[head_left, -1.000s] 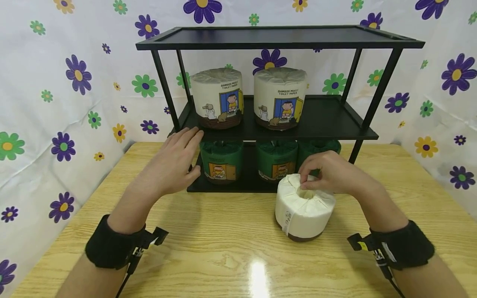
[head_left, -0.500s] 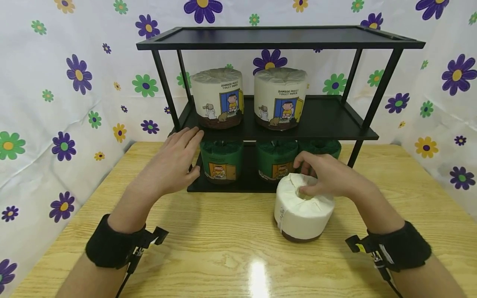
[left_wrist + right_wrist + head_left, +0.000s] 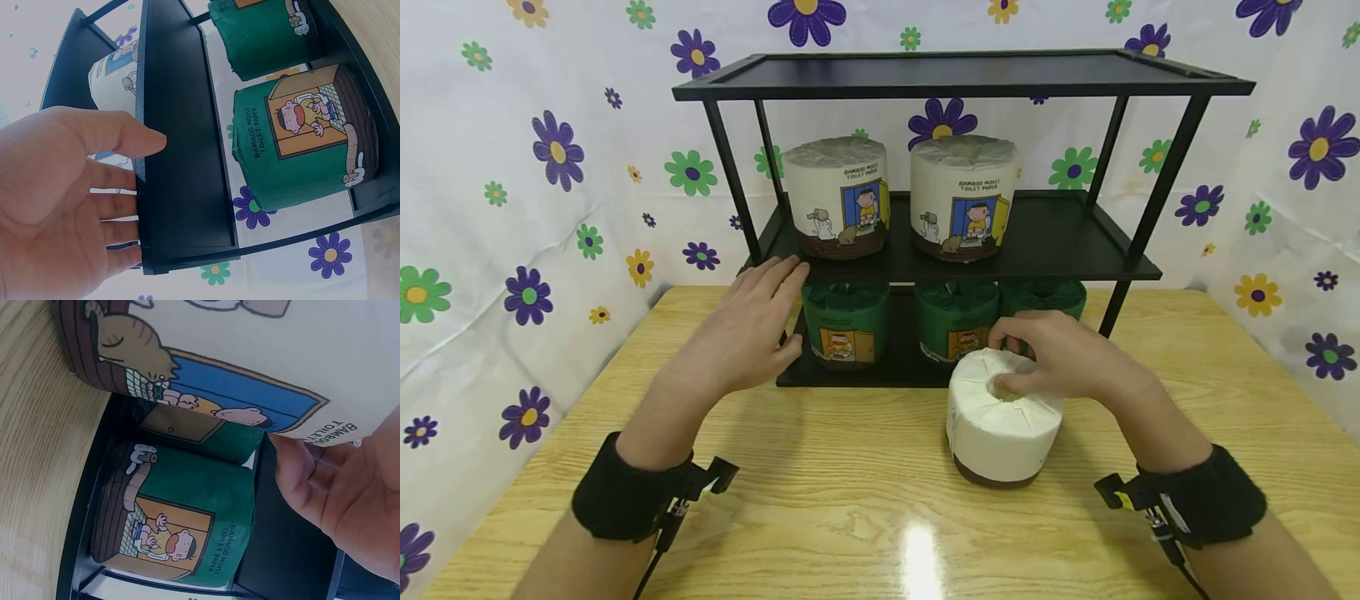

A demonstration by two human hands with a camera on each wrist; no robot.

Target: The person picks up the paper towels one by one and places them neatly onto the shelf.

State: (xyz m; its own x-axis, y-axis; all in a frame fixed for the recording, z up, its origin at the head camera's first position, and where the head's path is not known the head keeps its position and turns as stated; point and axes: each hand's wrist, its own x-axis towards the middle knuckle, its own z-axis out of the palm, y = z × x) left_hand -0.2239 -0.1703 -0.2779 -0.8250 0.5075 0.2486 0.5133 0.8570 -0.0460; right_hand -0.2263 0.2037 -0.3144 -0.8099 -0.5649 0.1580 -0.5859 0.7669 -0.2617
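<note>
A white toilet paper roll [image 3: 1003, 446] with a brown base band stands on the table before the rack. My right hand [image 3: 1071, 354] grips its top rim, thumb in the core hole and fingers over the far side. The right wrist view shows the roll's printed side [image 3: 237, 381], with a cat and a blue door, turned toward the rack. My left hand [image 3: 741, 333] rests its outstretched fingers at the left front edge of the rack's middle shelf [image 3: 1052, 242]; the left wrist view shows the thumb [image 3: 140, 139] over that edge.
Two white rolls, one at the left [image 3: 831, 200] and one in the middle [image 3: 951, 200], stand on the middle shelf. Below are green rolls [image 3: 846, 325], the right one [image 3: 1045, 296] partly behind my right hand. The rack's top shelf [image 3: 940, 71] overhangs them.
My right hand has shifted from pinching at the core hole to gripping the rim. The white roll has turned, its side label swinging left, and slid slightly left. My left hand stays put.
</note>
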